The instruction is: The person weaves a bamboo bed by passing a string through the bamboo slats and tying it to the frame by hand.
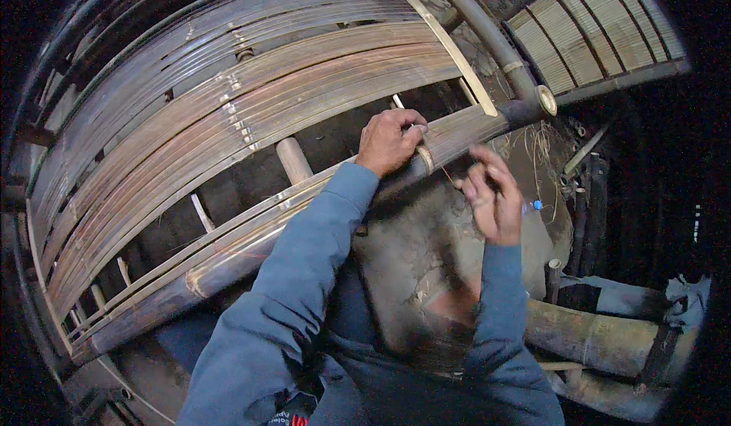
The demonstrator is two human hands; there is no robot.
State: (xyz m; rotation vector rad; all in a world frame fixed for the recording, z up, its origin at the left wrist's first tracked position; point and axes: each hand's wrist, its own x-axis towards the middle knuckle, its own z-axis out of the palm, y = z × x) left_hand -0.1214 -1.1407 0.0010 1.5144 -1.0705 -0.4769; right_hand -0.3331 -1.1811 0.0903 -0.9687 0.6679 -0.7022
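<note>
– Grip of the left hand [390, 143]?
– Bent fingers are laid on the brown, round bamboo pole [234, 263]; whether anything is pinched cannot be told.
– And the right hand [493, 197]?
– Blurred; between its fingertips and the pole, a thin, reddish strand [448, 172] is stretched; hold unclear.

the left hand [390, 140] bent its fingers over the front bamboo pole [236, 263], near a thin reddish strand [448, 174]. the right hand [493, 201], partly blurred, was just beside the strand. bamboo slats [266, 83] lay behind, a pale bamboo strip [449, 44] across their right ends.
</note>
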